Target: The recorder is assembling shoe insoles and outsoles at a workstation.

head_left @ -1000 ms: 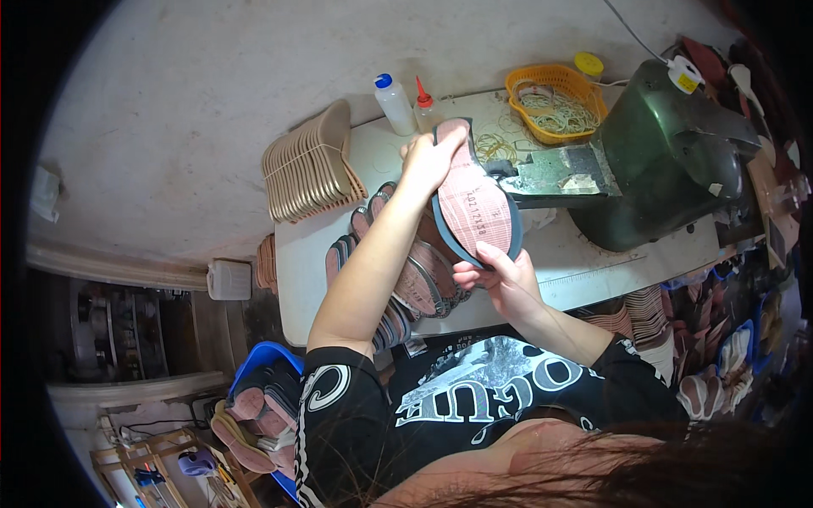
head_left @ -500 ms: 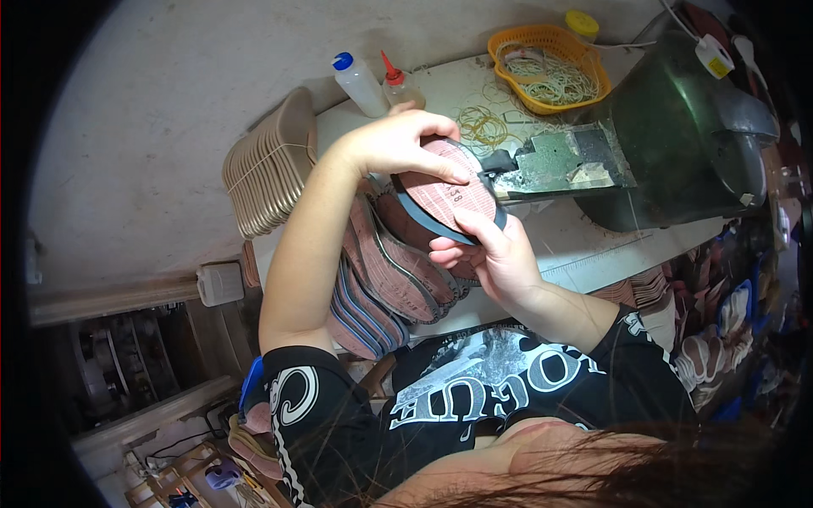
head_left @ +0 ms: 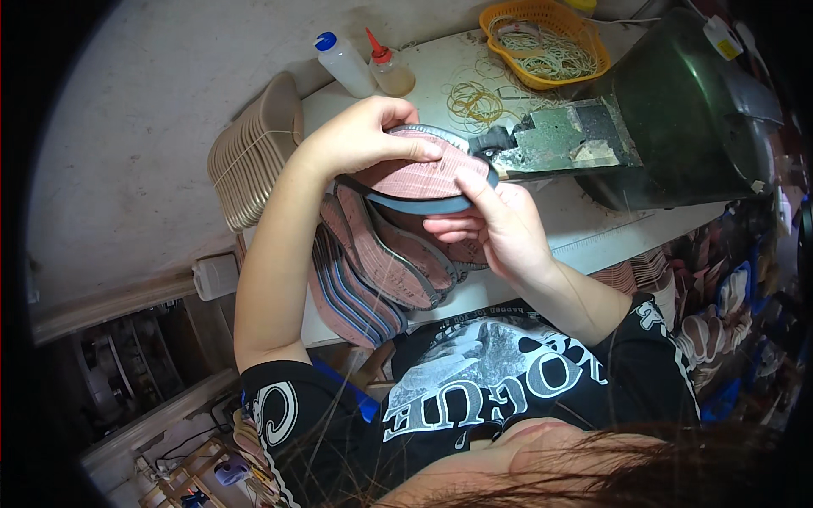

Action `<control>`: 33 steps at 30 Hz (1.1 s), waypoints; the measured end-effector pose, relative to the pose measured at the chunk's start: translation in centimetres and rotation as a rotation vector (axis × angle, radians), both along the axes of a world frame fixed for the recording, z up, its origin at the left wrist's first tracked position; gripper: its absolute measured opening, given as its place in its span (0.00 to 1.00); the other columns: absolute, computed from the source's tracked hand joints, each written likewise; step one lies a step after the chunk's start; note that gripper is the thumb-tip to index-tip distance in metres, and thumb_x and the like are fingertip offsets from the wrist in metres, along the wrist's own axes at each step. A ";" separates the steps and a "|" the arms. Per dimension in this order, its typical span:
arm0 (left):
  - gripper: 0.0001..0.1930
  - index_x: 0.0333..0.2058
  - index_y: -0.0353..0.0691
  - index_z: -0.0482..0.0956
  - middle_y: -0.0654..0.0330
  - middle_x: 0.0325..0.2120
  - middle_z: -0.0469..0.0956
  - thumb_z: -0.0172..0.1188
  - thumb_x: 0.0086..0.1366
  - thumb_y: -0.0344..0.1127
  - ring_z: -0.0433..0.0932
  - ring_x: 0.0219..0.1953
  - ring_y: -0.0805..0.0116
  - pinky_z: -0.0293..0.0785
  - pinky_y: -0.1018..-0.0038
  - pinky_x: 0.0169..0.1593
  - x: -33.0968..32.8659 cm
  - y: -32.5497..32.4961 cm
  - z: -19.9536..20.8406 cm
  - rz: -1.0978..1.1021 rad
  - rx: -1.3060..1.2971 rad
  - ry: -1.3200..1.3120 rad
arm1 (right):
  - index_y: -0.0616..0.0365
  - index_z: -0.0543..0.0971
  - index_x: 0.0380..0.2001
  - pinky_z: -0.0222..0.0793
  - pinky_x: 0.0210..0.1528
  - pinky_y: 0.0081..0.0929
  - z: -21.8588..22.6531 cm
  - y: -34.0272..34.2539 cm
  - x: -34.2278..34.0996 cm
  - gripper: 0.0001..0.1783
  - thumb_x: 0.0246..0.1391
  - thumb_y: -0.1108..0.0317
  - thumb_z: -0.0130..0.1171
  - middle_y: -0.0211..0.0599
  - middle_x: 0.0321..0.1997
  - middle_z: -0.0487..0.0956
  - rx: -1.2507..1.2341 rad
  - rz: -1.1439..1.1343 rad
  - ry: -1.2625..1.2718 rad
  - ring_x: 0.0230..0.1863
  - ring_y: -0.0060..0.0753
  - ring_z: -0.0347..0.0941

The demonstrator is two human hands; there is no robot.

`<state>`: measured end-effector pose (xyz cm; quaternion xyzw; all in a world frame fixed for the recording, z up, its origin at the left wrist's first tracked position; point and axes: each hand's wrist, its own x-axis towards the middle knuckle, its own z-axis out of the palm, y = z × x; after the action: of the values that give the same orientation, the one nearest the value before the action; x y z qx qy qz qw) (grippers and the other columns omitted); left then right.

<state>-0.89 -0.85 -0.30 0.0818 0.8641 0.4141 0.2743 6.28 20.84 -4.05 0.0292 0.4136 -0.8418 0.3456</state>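
Over the desk (head_left: 584, 240), in from its near edge and just beside the machine (head_left: 555, 140), the sole (head_left: 394, 176), pinched by the fingers of the left hand (head_left: 360, 135) and right hand (head_left: 515, 227), looks light and bendy, best held by its rim.

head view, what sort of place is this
Probably a small shoe workshop: a pink sole is held beside a green machine, more soles lie on the table, and a tied tan bundle of sole-shaped pieces stands at the left.
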 end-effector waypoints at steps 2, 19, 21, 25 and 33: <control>0.22 0.25 0.35 0.75 0.65 0.18 0.71 0.69 0.50 0.51 0.67 0.23 0.79 0.63 0.78 0.26 0.8 0.2 -0.1 0.053 0.068 0.017 | 0.70 0.76 0.41 0.78 0.34 0.20 0.1 0.2 -0.1 0.24 0.61 0.54 0.52 0.46 0.34 0.81 0.006 -0.007 -0.010 0.32 0.32 0.81; 0.23 0.29 0.31 0.79 0.59 0.22 0.79 0.65 0.56 0.51 0.75 0.20 0.74 0.69 0.80 0.22 7.1 4.1 0.2 0.545 0.095 -0.106 | 0.62 0.78 0.35 0.74 0.31 0.18 -0.7 2.1 -1.0 0.18 0.56 0.56 0.58 0.36 0.31 0.80 0.157 0.063 0.212 0.27 0.22 0.77; 0.27 0.28 0.31 0.79 0.56 0.21 0.78 0.62 0.57 0.57 0.76 0.18 0.71 0.72 0.77 0.22 7.9 5.0 0.3 0.554 0.115 -0.152 | 0.62 0.78 0.35 0.72 0.28 0.16 -0.8 3.4 -0.8 0.18 0.55 0.55 0.58 0.35 0.30 0.80 0.180 0.154 0.276 0.26 0.20 0.76; 0.30 0.28 0.31 0.79 0.54 0.20 0.78 0.58 0.59 0.60 0.76 0.16 0.70 0.73 0.78 0.21 8.4 6.3 1.0 0.604 0.129 -0.153 | 0.62 0.81 0.32 0.66 0.22 0.11 0.3 4.8 1.1 0.18 0.53 0.55 0.61 0.29 0.26 0.80 0.401 0.425 0.483 0.20 0.14 0.70; 0.23 0.25 0.31 0.78 0.57 0.14 0.76 0.64 0.57 0.52 0.74 0.12 0.72 0.71 0.81 0.16 8.7 5.7 2.1 0.497 0.186 -0.322 | 0.63 0.82 0.32 0.69 0.35 0.17 -1.3 5.3 -1.4 0.14 0.52 0.60 0.63 0.30 0.29 0.80 0.212 0.254 0.395 0.29 0.16 0.73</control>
<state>7.81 4.88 1.79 -0.1738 0.7614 0.5534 0.2895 4.93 26.16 -5.39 -0.1519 0.5596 -0.7328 0.3562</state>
